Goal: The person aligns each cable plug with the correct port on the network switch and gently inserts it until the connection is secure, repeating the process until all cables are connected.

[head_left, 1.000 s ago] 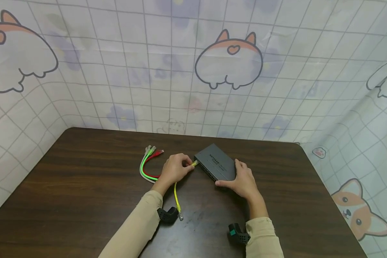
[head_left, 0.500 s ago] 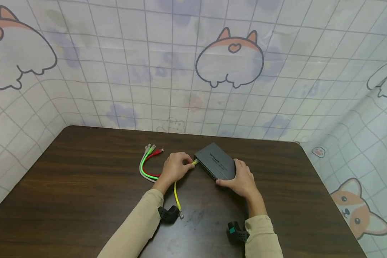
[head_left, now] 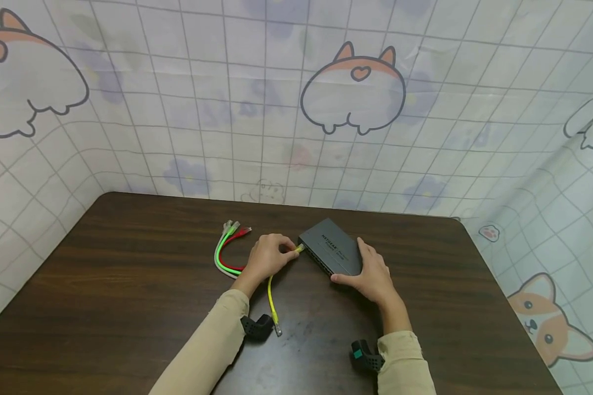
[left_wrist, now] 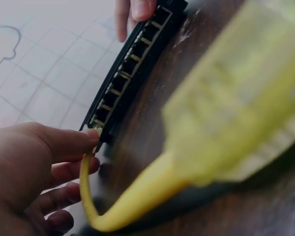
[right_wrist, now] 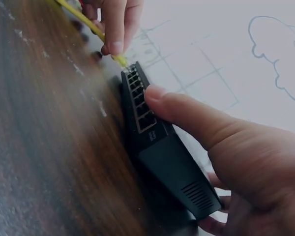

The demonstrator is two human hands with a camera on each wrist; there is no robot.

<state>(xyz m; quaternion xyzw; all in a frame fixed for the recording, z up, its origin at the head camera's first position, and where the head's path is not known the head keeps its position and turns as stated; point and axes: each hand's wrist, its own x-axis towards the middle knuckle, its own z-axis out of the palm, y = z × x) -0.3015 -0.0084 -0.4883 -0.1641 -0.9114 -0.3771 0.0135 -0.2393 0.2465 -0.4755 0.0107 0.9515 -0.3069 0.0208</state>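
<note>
A dark grey Netgear network switch (head_left: 332,248) stands on the table, its row of ports (left_wrist: 125,73) facing my left hand. Thumb and fingers of my left hand (head_left: 268,257) pinch one plug of a yellow Ethernet cable (head_left: 272,299), right at the end port of the row. In the left wrist view the cable bends below the fingers, and its other plug (left_wrist: 231,98) looms blurred close to the camera. My right hand (head_left: 368,274) grips the switch by its near right side, thumb (right_wrist: 174,103) along the port edge and fingers round the far side.
Grey, green and red Ethernet cables (head_left: 218,255) lie looped on the table left of the switch, partly hidden behind my left hand. The dark wooden table (head_left: 128,285) meets a patterned curtain (head_left: 257,137) at its back edge.
Both hands keep almost the same positions on the plug and the switch. Only slight shifts show, along with a small movement of the head view.
</note>
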